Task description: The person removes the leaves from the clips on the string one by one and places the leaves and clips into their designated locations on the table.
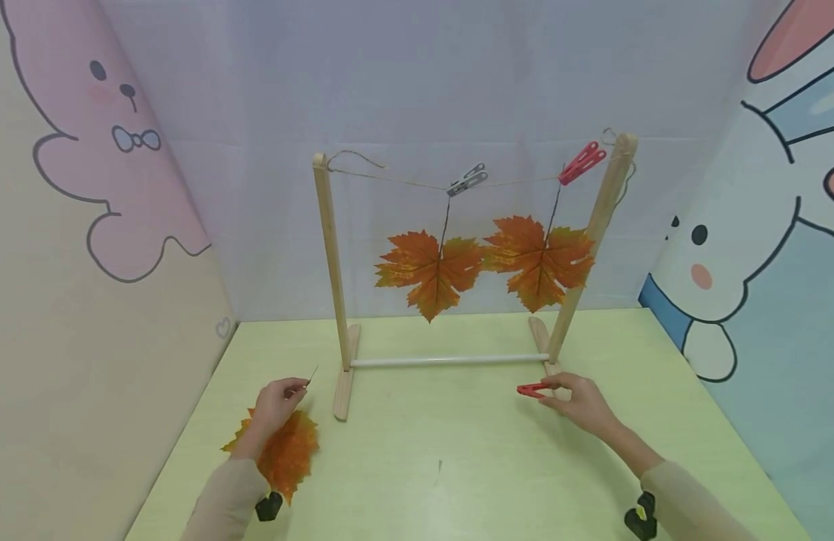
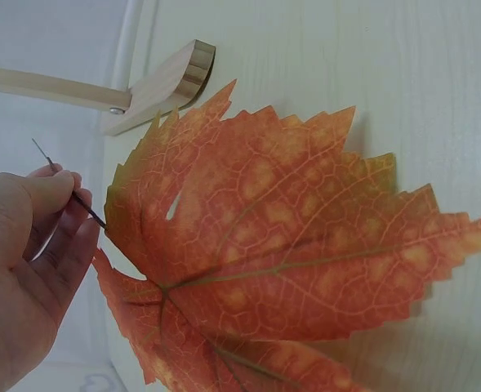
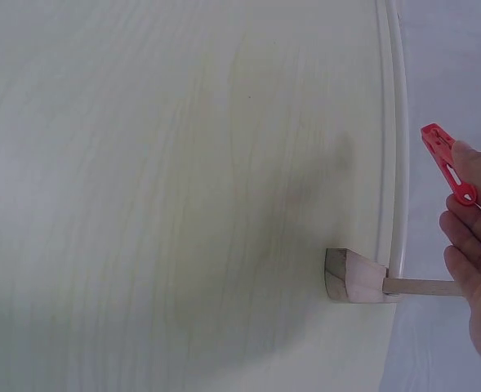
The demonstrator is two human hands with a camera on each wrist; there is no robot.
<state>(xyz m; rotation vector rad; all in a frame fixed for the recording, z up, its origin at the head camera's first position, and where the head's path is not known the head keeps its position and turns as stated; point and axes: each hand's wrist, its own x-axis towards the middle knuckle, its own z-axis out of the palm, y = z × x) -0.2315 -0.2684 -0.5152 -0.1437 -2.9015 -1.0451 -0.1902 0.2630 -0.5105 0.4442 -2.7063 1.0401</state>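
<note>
My left hand [image 1: 276, 406] pinches the thin dark stem [image 2: 78, 198] of an orange artificial maple leaf [image 2: 281, 237], whose blade hangs low at the table's left side. Between thumb and fingers, my right hand [image 1: 579, 402] holds a red clothespin [image 1: 530, 390] near the right foot of a wooden stand. A twine line [image 1: 403, 180] runs between the stand's posts. From it a grey clothespin [image 1: 467, 180] and another red clothespin [image 1: 582, 163] hold two orange leaves, the left one [image 1: 430, 272] and the right one [image 1: 542, 263], by their stems.
The stand has a left post [image 1: 331, 263], a right post [image 1: 593, 248] and a white crossbar [image 1: 451, 361] low between them. It stands on a pale yellow table [image 1: 417, 428]. A white cloth [image 1: 417, 75] hangs behind, with cartoon-printed panels at both sides.
</note>
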